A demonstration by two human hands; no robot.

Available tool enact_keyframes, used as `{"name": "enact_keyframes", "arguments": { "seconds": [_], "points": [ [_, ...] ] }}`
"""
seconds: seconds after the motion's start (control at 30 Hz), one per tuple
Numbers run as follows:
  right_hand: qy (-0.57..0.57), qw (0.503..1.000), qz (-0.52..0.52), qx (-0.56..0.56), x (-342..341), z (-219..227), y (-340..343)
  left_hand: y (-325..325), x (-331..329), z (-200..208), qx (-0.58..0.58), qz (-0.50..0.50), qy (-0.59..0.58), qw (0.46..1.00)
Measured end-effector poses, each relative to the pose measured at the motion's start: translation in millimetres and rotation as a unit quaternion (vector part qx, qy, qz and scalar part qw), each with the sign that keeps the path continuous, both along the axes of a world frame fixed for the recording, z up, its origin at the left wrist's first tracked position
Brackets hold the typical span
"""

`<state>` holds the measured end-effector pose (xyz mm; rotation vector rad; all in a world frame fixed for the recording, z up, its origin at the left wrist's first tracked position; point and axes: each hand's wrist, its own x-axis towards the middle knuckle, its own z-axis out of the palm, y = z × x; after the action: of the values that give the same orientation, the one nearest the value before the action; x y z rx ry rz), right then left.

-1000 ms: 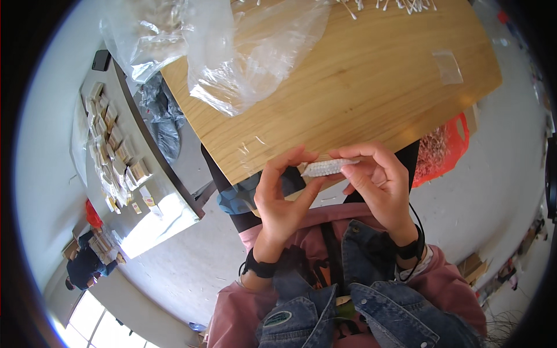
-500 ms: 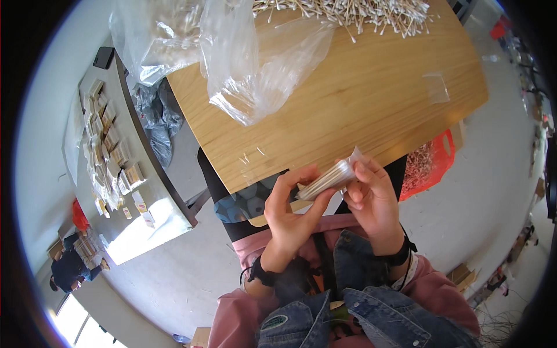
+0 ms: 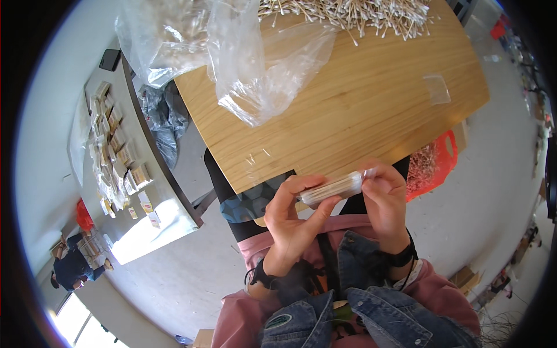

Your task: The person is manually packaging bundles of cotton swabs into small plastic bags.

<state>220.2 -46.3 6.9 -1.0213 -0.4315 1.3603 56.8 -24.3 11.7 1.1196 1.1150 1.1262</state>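
Between my hands, just past the near edge of the wooden table (image 3: 348, 116), is a small clear packet of cotton swabs (image 3: 333, 188). My left hand (image 3: 293, 217) grips its left end and long sides between thumb and fingers. At the other end, the fingertips of my right hand (image 3: 383, 200) pinch the clear plastic at the packet's end. The swabs lie side by side inside, tilted slightly up to the right. A heap of loose cotton swabs (image 3: 360, 14) covers the far part of the table.
A large clear plastic bag (image 3: 249, 81) lies at the table's far left. Beneath the right edge sits a red bag (image 3: 432, 168) of swabs. On a side table at left are many swab packs (image 3: 113, 151) and a black phone (image 3: 109, 59). A person (image 3: 74, 264) bends at far left.
The packet has turned to lie more level, and my right hand has shifted slightly right and lower, to the packet's end. My left hand keeps its grip.
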Motion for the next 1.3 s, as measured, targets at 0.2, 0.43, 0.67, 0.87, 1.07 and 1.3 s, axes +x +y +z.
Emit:
{"name": "enact_keyframes", "arguments": {
  "seconds": [0.2, 0.43, 0.67, 0.87, 1.07, 1.3],
  "points": [
    [-0.031, 0.998, 0.022, 0.055, 5.5, -6.2, -4.1, 2.5, -0.4, 1.4, 0.046, -0.019, 0.020, 0.999],
    [-0.051, 0.997, 0.036, 0.052, 6.4, -4.0, -4.3, 7.2, -2.7, 4.6, 0.099, -0.046, -0.002, 0.994],
    [-0.085, 0.989, 0.019, 0.119, 6.6, 2.9, -1.6, 11.5, -8.0, 10.3, 0.126, -0.075, 0.009, 0.989],
    [-0.179, 0.967, 0.042, 0.175, 14.3, 6.8, -1.4, 16.6, -11.6, 18.1, 0.180, -0.089, 0.023, 0.979],
    [-0.237, 0.951, 0.046, 0.194, 16.9, 17.8, 0.0, 17.9, -13.4, 20.3, 0.195, -0.098, 0.038, 0.975],
    [-0.366, 0.898, 0.058, 0.238, 24.4, 33.5, 0.2, 18.1, -12.6, 22.3, 0.210, -0.087, 0.054, 0.972]
  ]
}}
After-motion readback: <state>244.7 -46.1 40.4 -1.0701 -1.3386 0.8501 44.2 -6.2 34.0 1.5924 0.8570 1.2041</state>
